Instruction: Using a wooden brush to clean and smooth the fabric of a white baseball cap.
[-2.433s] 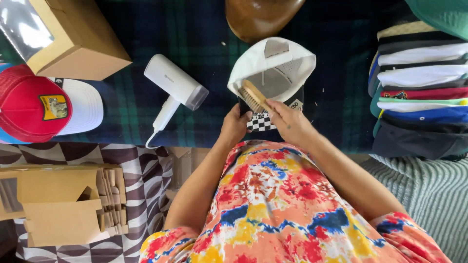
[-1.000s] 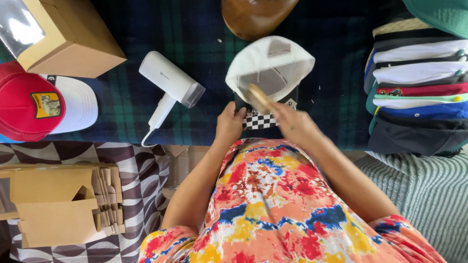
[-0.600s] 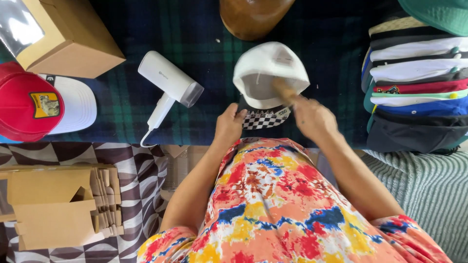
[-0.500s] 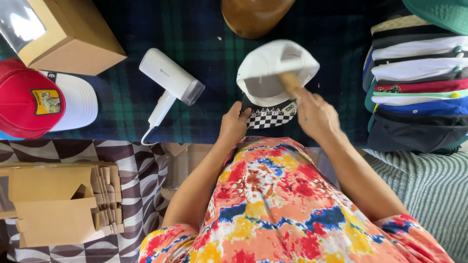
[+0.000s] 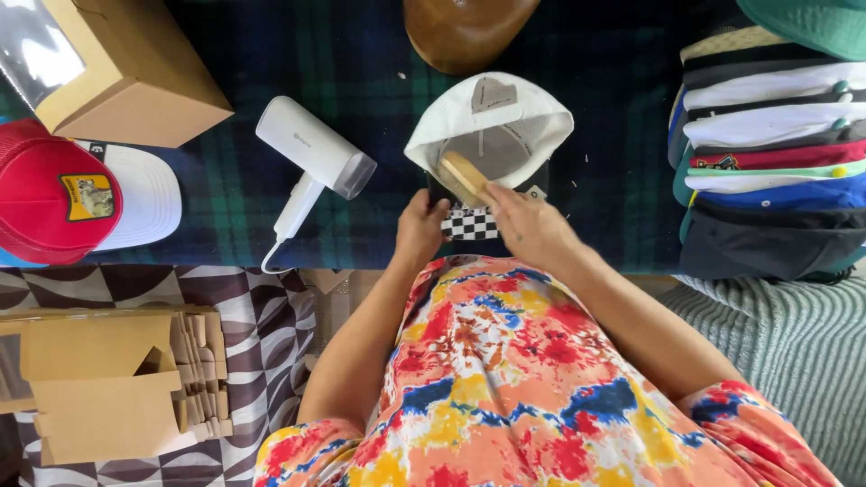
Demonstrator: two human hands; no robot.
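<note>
surface: table under a dark blue-green plaid cloth, seen from above; checked floor covering below its near edge.

item 1, cap: white, upside down, opening facing up, checkered black-and-white brim toward the person. lies mid-table, just below a brown rounded form.

item 2, brush: pale wood, resting inside the cap against its near wall. half a second ago it stood higher and more to the right of the cap's opening; now it sits lower and nearer the brim, and the cap has tipped back flatter. judged: a stroke along the inner lining, work on the inside under way.

item 3, right hand: fingers closed around the brush's near end, firm grip.

item 4, left hand: curled at the cap's near-left edge, fingers pinching the brim side to steady it; how tight cannot be told.

surroundings: white hair dryer to the left of the cap, apart from it; cardboard box at far left; red-and-white cap below the box; stack of folded caps at right; flat cardboard blanks on the floor at lower left.
</note>
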